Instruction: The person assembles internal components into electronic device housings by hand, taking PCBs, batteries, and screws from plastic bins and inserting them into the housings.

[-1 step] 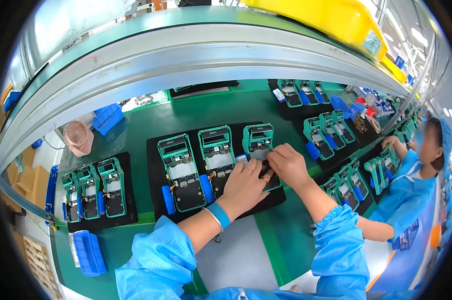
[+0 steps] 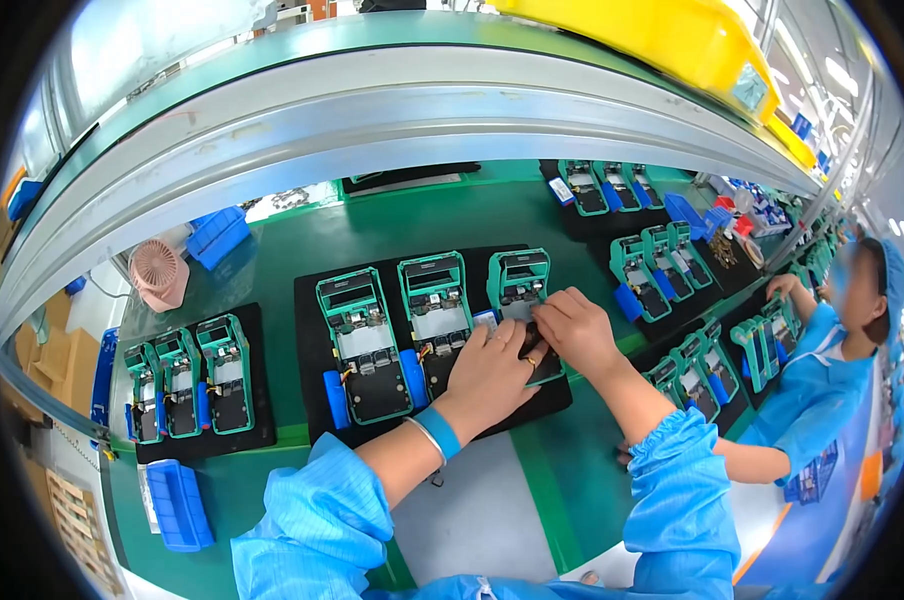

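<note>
On a black mat in front of me lie three green device housings with exposed boards and parts: the left housing, the middle housing and the right housing. My left hand lies across the lower part of the right housing, its fingers bent over it. Against its right side my right hand works with fingers drawn together, the fingertips close to those of the left. What they pinch is hidden. Blue cylindrical pieces sit beside the left and middle housings.
More green housings lie on a mat at left and on mats at right. A pink fan and blue bins stand at left. A metal rail spans above the bench. A co-worker sits at right.
</note>
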Demonstrator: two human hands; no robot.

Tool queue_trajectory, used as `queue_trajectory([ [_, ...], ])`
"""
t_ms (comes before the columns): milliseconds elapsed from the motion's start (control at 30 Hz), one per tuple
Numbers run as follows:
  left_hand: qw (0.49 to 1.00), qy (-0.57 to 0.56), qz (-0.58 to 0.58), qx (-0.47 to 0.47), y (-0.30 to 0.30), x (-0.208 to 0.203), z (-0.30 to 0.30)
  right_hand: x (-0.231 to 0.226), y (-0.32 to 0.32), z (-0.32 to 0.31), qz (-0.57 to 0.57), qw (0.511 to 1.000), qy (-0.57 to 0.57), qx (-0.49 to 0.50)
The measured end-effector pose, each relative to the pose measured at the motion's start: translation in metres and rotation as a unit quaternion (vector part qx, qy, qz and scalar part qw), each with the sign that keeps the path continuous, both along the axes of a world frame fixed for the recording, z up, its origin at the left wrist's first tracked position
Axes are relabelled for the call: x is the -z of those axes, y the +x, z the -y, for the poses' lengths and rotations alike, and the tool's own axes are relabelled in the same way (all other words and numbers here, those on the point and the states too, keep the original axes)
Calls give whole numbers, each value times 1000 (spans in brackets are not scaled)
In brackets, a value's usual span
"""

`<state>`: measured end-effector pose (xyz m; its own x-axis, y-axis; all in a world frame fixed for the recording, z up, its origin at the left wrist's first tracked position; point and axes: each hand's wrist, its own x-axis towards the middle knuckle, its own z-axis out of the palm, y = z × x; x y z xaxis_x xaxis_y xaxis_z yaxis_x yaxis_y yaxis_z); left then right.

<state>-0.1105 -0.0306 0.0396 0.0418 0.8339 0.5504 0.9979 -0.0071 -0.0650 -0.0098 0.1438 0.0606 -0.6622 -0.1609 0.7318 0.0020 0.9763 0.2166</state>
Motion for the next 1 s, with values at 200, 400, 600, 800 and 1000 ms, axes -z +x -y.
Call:
queue_trajectory([
  [200, 1000, -15, 23, -1, -1, 1, 3, 0, -8, -7, 46, 997, 61, 3],
  [400, 1000, -3, 13, -8, -4, 4, 1, -8, -8, -3, 82, 991, 103, 40],
  [600, 1000, -9, 26, 0, -4, 1, 3, -10, -9, -5, 96, 988, 120, 20],
  [800, 999, -11, 34, 1, -3, 2, 3, -12, -10, -5, 83, 986, 145, 13],
  [1000, 999, 7, 32, 0, -4, 3, 4, -14, -14, -7, 85, 990, 112, 29],
])
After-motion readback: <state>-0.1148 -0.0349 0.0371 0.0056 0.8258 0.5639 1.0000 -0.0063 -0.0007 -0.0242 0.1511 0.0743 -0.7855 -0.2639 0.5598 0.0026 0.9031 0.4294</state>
